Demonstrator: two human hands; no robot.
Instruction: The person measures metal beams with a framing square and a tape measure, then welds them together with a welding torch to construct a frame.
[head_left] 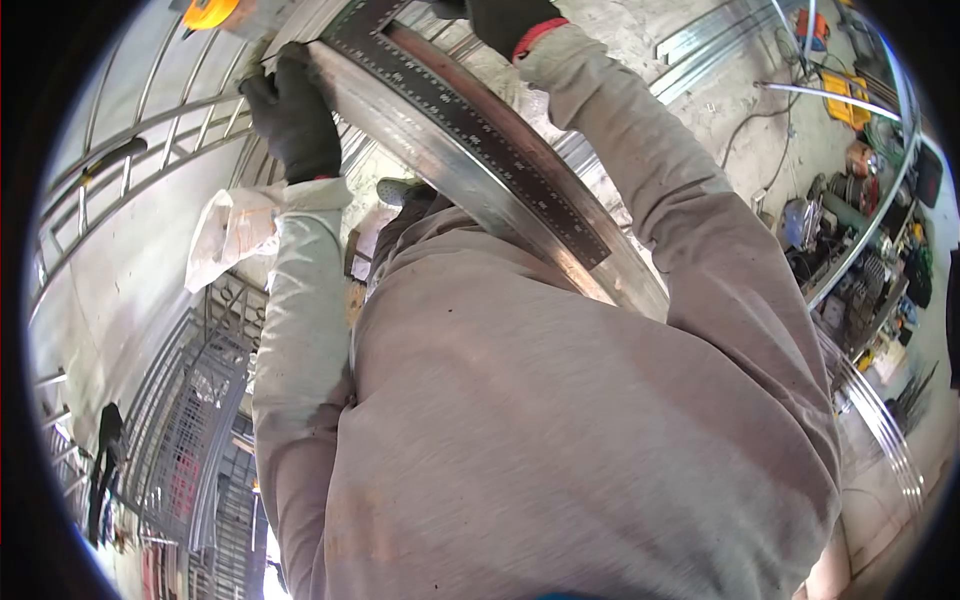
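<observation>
A broad silvery metal bar (440, 150) runs diagonally from the top of the view down to my waist. Along it lies a dark carpenter's square (490, 150) with white markings, its corner near the top edge. My left hand (300, 120), in a dark glove, is closed at the bar's left side near its upper end; part of its fingers is hidden. My right hand (505, 22), in a dark glove with a red cuff, is beyond the square at the top edge. Its fingers are mostly cut off, so its grip does not show.
Metal railings (150, 160) and a grille (190, 430) stand on my left. A yellow object (208, 12) is at the top left. To the right are lengths of metal tube (715, 50), a yellow item (845, 97), a cable (735, 140) and a cluttered shelf (850, 250).
</observation>
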